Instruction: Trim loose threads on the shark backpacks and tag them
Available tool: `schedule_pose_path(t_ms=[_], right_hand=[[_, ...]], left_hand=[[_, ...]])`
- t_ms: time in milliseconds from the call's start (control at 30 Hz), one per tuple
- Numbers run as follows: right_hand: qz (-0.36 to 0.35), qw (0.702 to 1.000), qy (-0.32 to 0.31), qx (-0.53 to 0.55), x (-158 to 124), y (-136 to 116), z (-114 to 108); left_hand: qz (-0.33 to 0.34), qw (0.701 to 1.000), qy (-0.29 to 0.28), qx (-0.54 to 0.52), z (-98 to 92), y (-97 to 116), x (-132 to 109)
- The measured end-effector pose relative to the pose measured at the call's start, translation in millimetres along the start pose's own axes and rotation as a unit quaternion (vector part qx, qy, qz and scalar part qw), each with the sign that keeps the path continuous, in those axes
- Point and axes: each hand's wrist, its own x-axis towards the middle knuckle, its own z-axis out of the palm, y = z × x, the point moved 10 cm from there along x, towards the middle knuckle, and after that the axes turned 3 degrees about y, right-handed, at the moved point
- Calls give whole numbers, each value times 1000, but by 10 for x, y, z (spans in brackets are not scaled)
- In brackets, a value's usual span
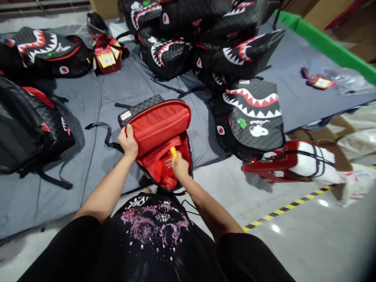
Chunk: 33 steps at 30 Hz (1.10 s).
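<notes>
A dark checkered backpack point(163, 135) lies unzipped at the table's near edge, its red lining facing up. My left hand point(128, 141) is closed on the left rim of its opening, close to a small white label point(125, 115). Over the red interior, my right hand point(180, 167) is closed around a small yellow tool point(173, 154); the exact kind does not show. A black strap point(106, 135) trails from the backpack's left side onto the cloth.
Dark backpacks with shark-mouth prints are piled at the back point(169, 55). One backpack point(255, 117) stands at right, another point(32, 129) at left. Red tags with yellow-white labels point(107, 58) lie behind. A red stool point(264, 166) with a white bundle stands on the floor by striped tape point(286, 209).
</notes>
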Motion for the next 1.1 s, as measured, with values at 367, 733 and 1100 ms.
schedule_pose_path(t_ms=[367, 733, 1100], right_hand=[[-42, 999, -32, -12, -154, -56, -218], [99, 918, -352, 154, -562, 743, -970], [139, 744, -239, 608, -642, 767, -631]], left_hand=[[51, 997, -46, -18, 114, 152, -68], [49, 995, -76, -47, 59, 126, -155], [35, 995, -96, -22, 46, 109, -229]])
